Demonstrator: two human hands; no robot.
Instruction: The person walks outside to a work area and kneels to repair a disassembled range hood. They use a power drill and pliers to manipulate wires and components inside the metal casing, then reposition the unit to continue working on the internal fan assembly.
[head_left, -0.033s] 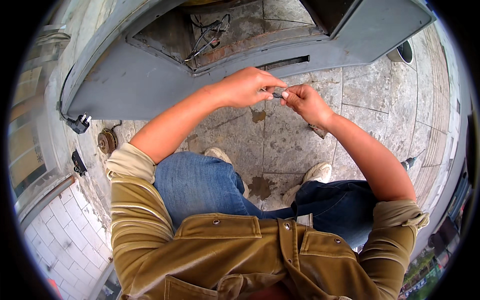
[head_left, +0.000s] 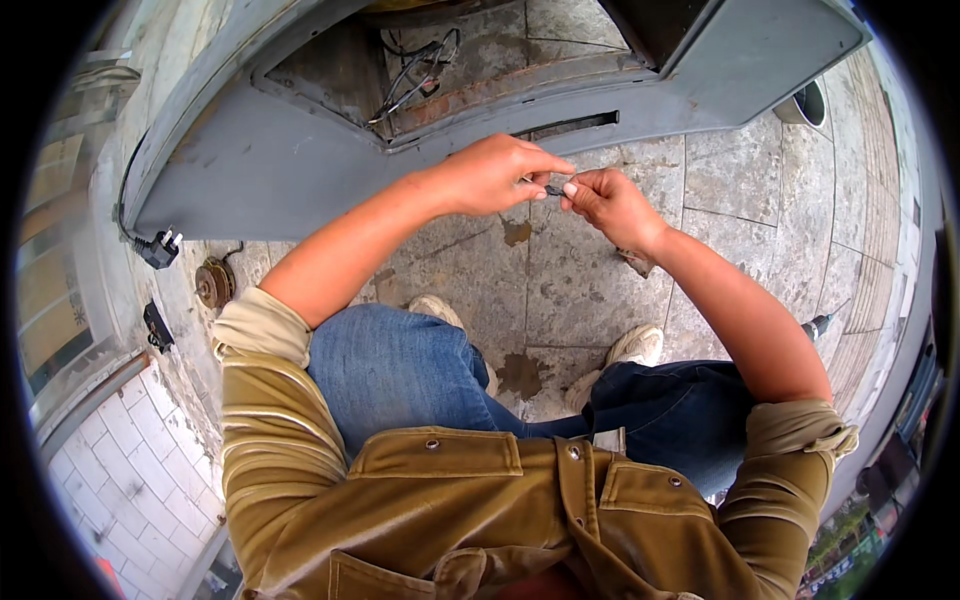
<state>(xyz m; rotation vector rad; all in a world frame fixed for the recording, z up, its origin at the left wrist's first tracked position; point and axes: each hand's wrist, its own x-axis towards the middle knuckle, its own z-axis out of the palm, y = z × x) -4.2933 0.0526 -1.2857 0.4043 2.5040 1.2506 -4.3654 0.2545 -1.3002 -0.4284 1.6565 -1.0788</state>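
Note:
Both hands meet in front of a grey metal housing (head_left: 240, 170), low over the paved floor. Thumb and fingers of my left hand (head_left: 492, 175) are closed in a pinch on one end of a small dark piece (head_left: 554, 190). My right hand (head_left: 615, 207) pinches its other end. The piece is too small and too covered by fingertips to name its kind. Inside the housing's opening, beyond my left hand, lies a tangle of loose black and grey wires (head_left: 415, 75). A narrow slot (head_left: 570, 126) runs through the panel just past my fingers.
A black power plug (head_left: 160, 248) hangs on its cord at the left, near a round brownish metal part (head_left: 214, 282) and a small black item (head_left: 157, 327). At the far right stands a bucket (head_left: 803, 104). A tool-like object (head_left: 818, 326) lies beyond my right forearm.

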